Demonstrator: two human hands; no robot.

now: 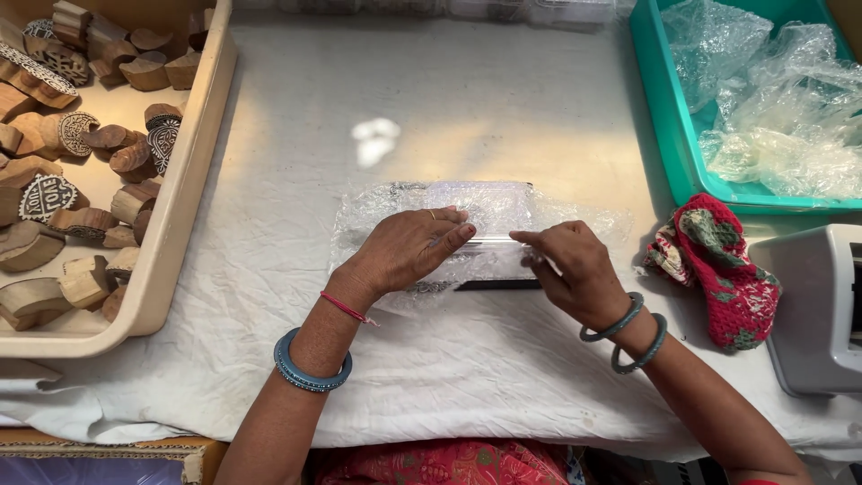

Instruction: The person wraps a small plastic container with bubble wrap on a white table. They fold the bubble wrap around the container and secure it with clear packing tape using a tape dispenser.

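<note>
left hand (409, 249) flat on bubble wrap (485, 211) | right hand (570, 269) pinching its edge

My left hand (409, 249) lies palm down, fingers together and stretched flat toward the right. My right hand (570, 269) curls beside it — thumb and forefinger pinched, fingertips nearly meeting the left's — both forearms angled inward.
</note>
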